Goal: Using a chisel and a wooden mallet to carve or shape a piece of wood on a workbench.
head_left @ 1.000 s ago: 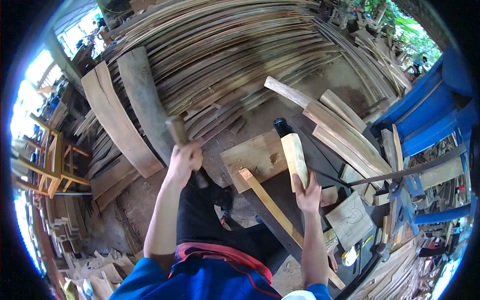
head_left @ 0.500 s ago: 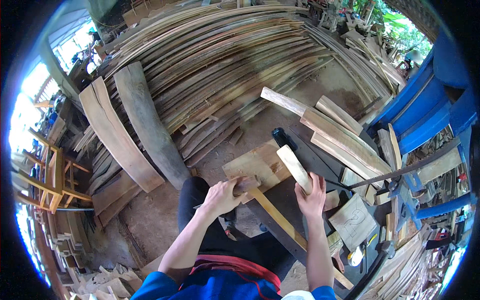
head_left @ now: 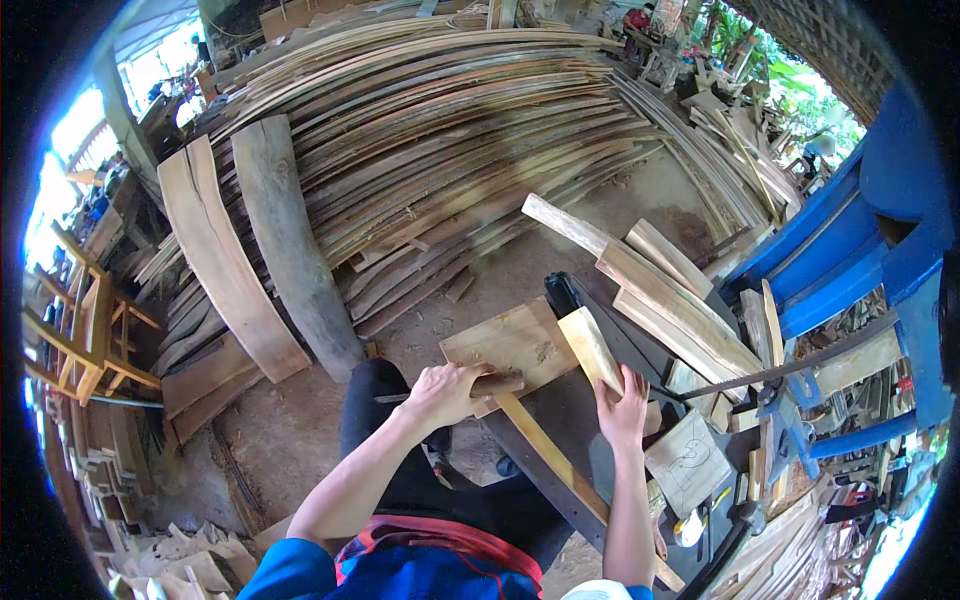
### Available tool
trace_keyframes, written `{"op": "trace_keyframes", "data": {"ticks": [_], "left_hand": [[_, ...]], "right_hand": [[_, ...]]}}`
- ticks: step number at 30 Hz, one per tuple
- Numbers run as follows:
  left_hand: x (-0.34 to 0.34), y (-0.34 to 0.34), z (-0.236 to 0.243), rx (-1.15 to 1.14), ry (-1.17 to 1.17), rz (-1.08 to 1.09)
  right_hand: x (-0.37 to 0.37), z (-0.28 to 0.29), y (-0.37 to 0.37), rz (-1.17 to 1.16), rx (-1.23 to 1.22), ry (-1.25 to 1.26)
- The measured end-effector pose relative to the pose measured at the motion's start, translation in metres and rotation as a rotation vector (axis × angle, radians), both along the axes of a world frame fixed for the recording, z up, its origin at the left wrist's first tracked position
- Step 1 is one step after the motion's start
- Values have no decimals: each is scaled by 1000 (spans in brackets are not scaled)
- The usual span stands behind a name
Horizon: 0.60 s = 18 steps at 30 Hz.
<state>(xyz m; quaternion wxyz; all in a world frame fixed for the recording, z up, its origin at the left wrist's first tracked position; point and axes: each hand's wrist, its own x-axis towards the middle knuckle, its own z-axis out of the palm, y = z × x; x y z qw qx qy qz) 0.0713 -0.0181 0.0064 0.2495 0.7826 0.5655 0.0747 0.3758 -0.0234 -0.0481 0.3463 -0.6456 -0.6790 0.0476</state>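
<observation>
My left hand (head_left: pixel 445 398) is closed on a wood-handled tool (head_left: pixel 497 382), held crosswise, a thin dark part sticking out to the left. My right hand (head_left: pixel 620 405) grips the lower end of a pale wooden block (head_left: pixel 585 340), angled away from me. Under and beside them lie a square board (head_left: pixel 492 345) and a long yellowish strip (head_left: pixel 545 450) on a dark bench top (head_left: pixel 525 480). A black cylindrical object (head_left: pixel 560 291) is just beyond the block. Right of my right hand are a board with a pencilled outline (head_left: pixel 685 460) and small tools (head_left: pixel 690 527).
Long timber stacks (head_left: pixel 420 150) fill the back; two wide planks (head_left: pixel 280 240) lean at left near a wooden chair (head_left: pixel 90 350). Split pieces (head_left: pixel 665 300), a long saw blade (head_left: pixel 735 380) and blue metal machinery (head_left: pixel 830 270) are at right. A partly hidden person (head_left: pixel 822 150) is far right.
My left hand has come down and rightward from a raised position, turning the tool from upright to crosswise. My right hand still grips the block, shifted slightly lower and to the right.
</observation>
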Motion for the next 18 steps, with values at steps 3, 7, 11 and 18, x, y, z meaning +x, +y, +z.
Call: {"op": "trace_keyframes", "data": {"ticks": [3,7,11,18], "left_hand": [[-1,4,-1,11,36,-43],[-2,6,0,9,99,-69],[-11,7,-12,82,20,-98],[-29,5,-7,41,-11,-117]], "right_hand": [[-10,25,-7,45,100,-9],[-48,57,-47,323,-87,74],[-71,67,-64,456,-189,-125],[-67,56,-64,372,-522,-123]]}}
